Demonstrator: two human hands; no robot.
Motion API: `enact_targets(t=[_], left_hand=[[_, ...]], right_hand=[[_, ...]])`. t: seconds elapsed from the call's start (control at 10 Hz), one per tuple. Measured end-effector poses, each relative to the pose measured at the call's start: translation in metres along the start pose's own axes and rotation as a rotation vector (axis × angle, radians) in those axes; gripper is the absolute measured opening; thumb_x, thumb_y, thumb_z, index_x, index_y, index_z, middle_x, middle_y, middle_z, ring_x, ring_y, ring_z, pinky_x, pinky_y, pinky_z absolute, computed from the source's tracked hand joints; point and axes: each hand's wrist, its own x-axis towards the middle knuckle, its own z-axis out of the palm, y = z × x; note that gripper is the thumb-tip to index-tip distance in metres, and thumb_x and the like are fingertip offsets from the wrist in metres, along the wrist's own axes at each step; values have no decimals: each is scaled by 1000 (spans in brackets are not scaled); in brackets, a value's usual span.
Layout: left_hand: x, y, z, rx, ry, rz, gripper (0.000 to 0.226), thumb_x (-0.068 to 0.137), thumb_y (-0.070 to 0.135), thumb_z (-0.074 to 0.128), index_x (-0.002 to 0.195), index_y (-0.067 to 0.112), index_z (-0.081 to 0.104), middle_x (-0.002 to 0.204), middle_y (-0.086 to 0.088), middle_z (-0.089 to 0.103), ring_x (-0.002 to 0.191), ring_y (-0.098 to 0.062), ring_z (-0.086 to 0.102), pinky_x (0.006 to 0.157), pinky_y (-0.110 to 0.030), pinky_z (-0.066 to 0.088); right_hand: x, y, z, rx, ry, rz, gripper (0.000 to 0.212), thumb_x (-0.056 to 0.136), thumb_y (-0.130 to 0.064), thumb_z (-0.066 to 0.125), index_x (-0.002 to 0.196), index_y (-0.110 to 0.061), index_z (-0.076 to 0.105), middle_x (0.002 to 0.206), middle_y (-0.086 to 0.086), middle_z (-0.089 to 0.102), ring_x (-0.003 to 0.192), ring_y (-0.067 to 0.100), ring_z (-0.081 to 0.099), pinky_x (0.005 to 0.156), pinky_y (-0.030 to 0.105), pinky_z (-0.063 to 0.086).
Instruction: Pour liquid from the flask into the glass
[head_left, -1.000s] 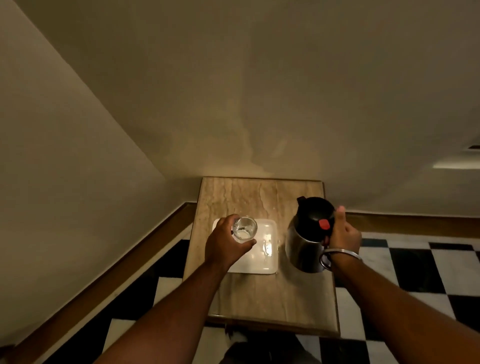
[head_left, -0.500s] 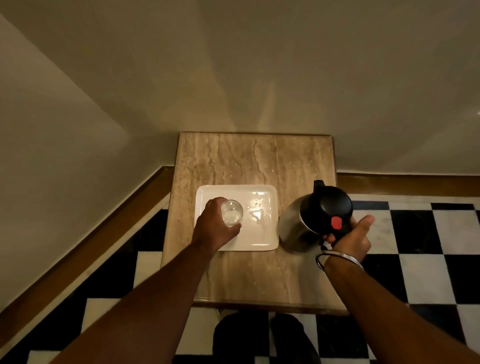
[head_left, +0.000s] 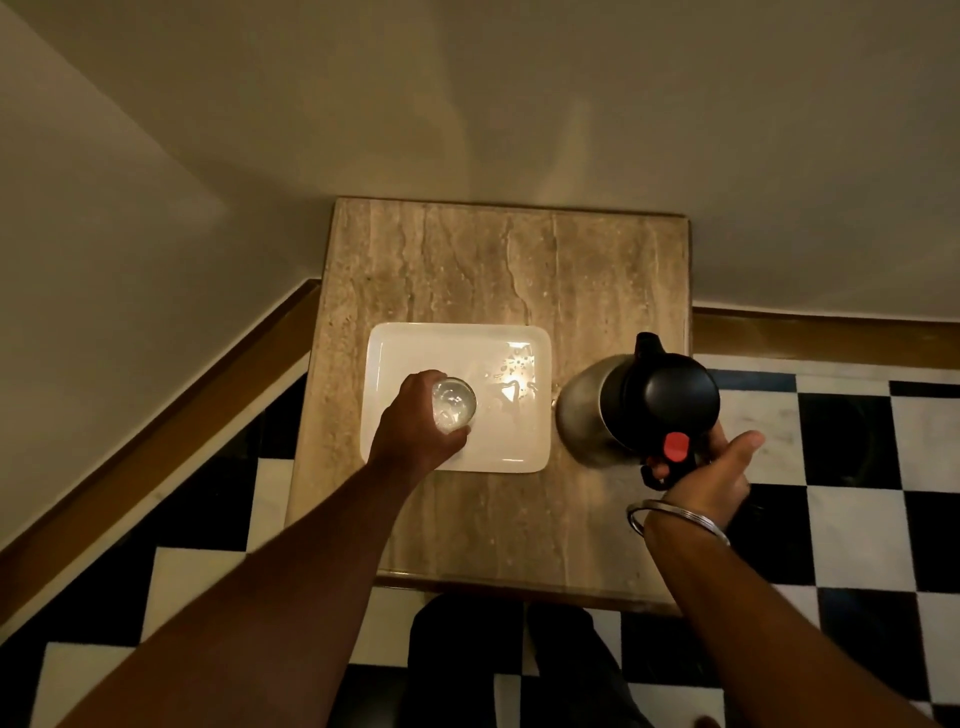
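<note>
A clear glass (head_left: 454, 404) stands upright on the left part of a white square tray (head_left: 511, 441), with my left hand (head_left: 415, 431) wrapped around its left side. To the right of the tray a steel flask (head_left: 587, 415) with a black lid, a spout pointing away and a red button stands on the stone table (head_left: 467, 260). My right hand (head_left: 709, 470) grips the flask's black handle, thumb stretched out to the right. A metal bangle circles that wrist.
The small table sits in a corner, with walls behind and to the left. Black and white floor tiles (head_left: 857, 519) surround it. Water drops lie on the tray's far right corner. My dark legs (head_left: 498, 665) show below the table's near edge.
The view has tilted further down and closer over the table. The glass now rests lower on the tray. My right thumb has come off the flask's lid and points sideways.
</note>
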Motion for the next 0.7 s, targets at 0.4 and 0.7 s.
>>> enact_targets(t=[0.4, 0.7], left_hand=[[5, 0, -3, 14, -14, 77, 79, 66, 36, 88, 131, 23, 45, 132, 1, 55, 113, -22, 58, 89, -29, 44], [-11, 59, -80, 362, -76, 113, 125, 62, 60, 84, 154, 20, 9, 163, -8, 20, 146, -26, 24, 113, -44, 30]], right_hand=[[-2, 17, -8, -89, -72, -54, 64, 84, -67, 33, 127, -34, 67, 77, -20, 77, 84, 4, 72, 67, 21, 50], [-43, -48, -19, -750, -369, -449, 63, 92, -57, 35, 143, -20, 42, 119, 14, 65, 111, 36, 61, 81, 42, 51]])
